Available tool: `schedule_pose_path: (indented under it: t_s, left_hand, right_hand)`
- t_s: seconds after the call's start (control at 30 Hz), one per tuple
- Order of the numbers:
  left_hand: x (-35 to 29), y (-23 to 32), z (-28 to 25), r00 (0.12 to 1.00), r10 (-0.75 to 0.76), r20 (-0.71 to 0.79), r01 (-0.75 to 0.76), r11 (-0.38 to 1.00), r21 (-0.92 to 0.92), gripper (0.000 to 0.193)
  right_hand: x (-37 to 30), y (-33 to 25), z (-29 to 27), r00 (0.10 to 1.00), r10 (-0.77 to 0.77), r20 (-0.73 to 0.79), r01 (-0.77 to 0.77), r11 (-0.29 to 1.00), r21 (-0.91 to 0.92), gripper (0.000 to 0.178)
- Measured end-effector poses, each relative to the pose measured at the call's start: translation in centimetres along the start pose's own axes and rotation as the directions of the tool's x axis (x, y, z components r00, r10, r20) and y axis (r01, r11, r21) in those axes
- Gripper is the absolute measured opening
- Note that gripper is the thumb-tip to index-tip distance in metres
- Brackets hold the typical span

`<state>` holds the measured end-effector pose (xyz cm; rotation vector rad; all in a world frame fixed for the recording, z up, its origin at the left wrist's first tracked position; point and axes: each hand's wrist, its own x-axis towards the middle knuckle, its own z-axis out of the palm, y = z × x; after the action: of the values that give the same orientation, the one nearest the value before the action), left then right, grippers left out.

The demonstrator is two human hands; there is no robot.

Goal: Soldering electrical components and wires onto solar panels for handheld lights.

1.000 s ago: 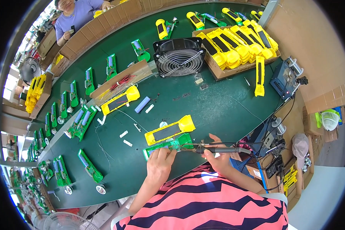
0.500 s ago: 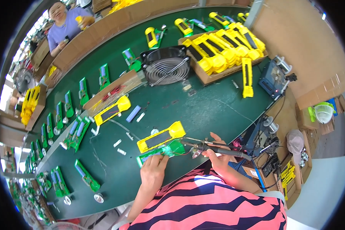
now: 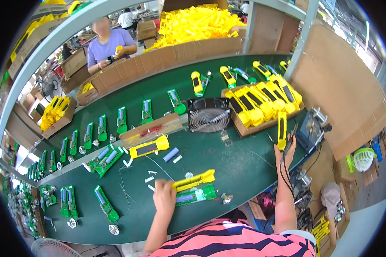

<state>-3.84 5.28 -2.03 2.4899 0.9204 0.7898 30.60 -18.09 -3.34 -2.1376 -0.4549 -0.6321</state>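
A yellow housing (image 3: 194, 180) was gripped by the left hand (image 3: 164, 195), above a green circuit board (image 3: 196, 195). A soldering iron (image 3: 292, 136) was held closed in the right hand (image 3: 285, 152).

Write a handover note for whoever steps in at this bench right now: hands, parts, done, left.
Left hand holds the yellow shell and green board at the near table edge.
Right hand is out to the right, holding the soldering iron near its station.
Done: cannot tell if the joint is made.
Left: shell and board are not closed together.
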Motion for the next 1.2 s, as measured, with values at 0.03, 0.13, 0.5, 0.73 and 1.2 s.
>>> schedule_pose_path:
  t_s: [0.03,0.13,0.5,0.73,1.2]
  left_hand:
    - [-1.8,0.3,-0.7,0.996,0.017,-0.086,-0.013,0.999,0.046,0.023]
    - [-5.6,-0.7,-1.1,0.99,0.138,0.033,-0.131,0.976,-0.172,0.053]
    - [9.7,-5.2,-6.6,0.994,0.113,-0.011,-0.114,0.993,-0.043,0.049]
    - [29.1,-18.2,-1.4,0.939,-0.157,-0.306,0.214,0.964,0.161,0.042]
    - [30.9,-14.0,3.6,0.537,0.654,0.533,-0.841,0.366,0.399,0.017]
  right_hand:
    - [0.1,0.4,0.6,0.999,0.039,0.014,-0.038,0.999,-0.029,0.081]
    - [0.3,0.1,1.8,0.995,0.084,0.048,-0.086,0.995,0.045,0.078]
    - [-4.1,-3.0,-2.4,0.98,-0.075,0.182,0.057,0.993,0.102,0.068]
    - [-9.8,-7.3,-0.7,0.733,-0.452,0.508,0.247,0.873,0.421,0.057]
    - [-8.7,-8.6,1.1,0.704,-0.538,0.464,0.378,0.836,0.397,0.05]
